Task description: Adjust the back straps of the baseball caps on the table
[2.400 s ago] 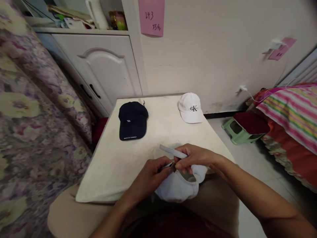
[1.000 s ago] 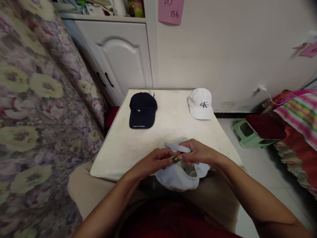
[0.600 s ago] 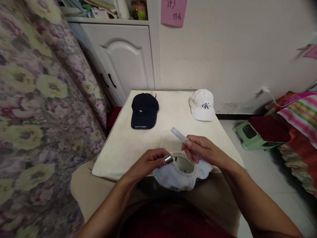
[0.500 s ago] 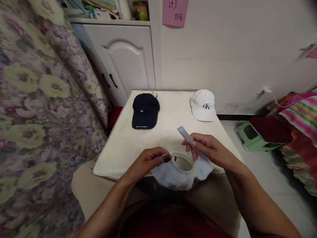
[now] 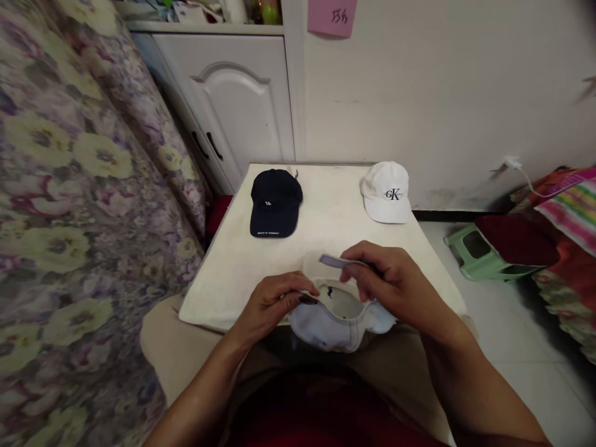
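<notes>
A pale baseball cap (image 5: 326, 335) sits at the table's near edge over my lap, its back opening toward me and a small dark emblem showing. On its left side my left hand (image 5: 270, 304) pinches a small metal buckle (image 5: 307, 298) between thumb and fingers. My right hand (image 5: 386, 276) grips the cap's fabric strap (image 5: 331, 261), whose free end sticks out leftward above the opening. Strap and buckle are apart. Farther back lie a navy cap (image 5: 275, 202) at the left and a white cap (image 5: 385, 189) with dark letters at the right.
The caps share a cream-covered table (image 5: 233, 273). Behind it are a white cabinet (image 5: 233, 105) and a wall with a pink note (image 5: 331, 17). A floral curtain (image 5: 69, 217) hangs at left; a green stool (image 5: 493, 254) stands at right.
The strap's free end has swung from slanting up to nearly level, pointing left. My right hand has turned over it. The buckle in my left hand has tipped flatter. The view has tilted slightly down.
</notes>
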A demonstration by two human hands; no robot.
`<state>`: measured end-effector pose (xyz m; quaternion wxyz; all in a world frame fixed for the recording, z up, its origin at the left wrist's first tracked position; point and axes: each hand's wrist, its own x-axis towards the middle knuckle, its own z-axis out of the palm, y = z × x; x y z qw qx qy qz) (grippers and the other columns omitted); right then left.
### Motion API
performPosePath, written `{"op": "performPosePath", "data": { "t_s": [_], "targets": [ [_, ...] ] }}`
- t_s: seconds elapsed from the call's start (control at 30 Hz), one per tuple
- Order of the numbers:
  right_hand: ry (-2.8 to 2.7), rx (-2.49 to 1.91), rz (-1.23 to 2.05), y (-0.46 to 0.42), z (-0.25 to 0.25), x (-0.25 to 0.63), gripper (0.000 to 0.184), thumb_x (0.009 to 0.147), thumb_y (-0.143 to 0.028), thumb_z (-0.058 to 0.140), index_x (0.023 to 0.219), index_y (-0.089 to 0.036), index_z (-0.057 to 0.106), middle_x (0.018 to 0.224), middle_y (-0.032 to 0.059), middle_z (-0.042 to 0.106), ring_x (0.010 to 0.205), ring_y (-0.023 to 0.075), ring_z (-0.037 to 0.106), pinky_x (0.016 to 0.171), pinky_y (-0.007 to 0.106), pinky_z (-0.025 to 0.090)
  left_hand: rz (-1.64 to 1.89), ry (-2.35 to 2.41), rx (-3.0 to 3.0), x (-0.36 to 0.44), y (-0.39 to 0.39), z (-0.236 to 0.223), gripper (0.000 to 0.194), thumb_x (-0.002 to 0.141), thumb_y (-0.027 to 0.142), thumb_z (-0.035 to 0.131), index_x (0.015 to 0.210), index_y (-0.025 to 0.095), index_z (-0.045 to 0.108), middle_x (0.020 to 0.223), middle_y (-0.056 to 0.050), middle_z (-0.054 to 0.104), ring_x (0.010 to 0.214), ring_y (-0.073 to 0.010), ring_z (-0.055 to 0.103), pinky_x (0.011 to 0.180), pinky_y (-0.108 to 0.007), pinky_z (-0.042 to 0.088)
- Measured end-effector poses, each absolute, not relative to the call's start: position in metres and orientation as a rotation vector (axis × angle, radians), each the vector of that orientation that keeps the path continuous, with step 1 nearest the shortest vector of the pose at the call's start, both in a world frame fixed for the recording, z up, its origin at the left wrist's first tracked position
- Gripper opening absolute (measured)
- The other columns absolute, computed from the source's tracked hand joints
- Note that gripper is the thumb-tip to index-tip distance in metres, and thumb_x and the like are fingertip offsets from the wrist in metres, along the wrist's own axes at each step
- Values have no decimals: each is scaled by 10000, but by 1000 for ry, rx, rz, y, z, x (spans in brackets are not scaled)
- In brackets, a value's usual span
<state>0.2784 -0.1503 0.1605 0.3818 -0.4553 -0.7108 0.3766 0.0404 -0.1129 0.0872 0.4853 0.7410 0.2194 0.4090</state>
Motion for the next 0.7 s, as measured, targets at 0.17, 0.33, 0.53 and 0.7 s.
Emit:
{"op": "performPosePath", "data": {
  "t_s": [0.17,0.33,0.53,0.7],
  "targets": [
    [-1929,-1085,907,-151,161,275,107,965,-189,537,969,-203,643,741,-29,648,632,93,571,599,210,428,1050,468,1826,42,-111,87,229,951,320,577,1009,181,749,886,-90,717,811,-200,658,711,-304,512],
    [-2022,-932,863,-149,153,271,115,967,-228,565,997,-203,673,812,-8,677,677,99,586,633,215,437,1068,457,1850,40,-109,84,201,954,243,574,1060,209,741,894,-69,707,805,-173,643,711,-287,500],
    [-2098,-887,826,-149,145,272,182,984,-254,530,1087,-220,676,864,16,711,707,120,624,643,228,455,1033,439,1857,37,-109,83,231,962,229,560,1133,242,715,947,-69,709,847,-177,645,725,-294,501],
    [-2150,-935,812,-150,145,274,204,992,-288,508,1083,-224,678,863,25,719,714,135,637,644,242,453,1004,481,1894,38,-110,88,222,969,276,550,1097,230,725,945,-78,723,859,-189,655,733,-309,516]
  ]
}}
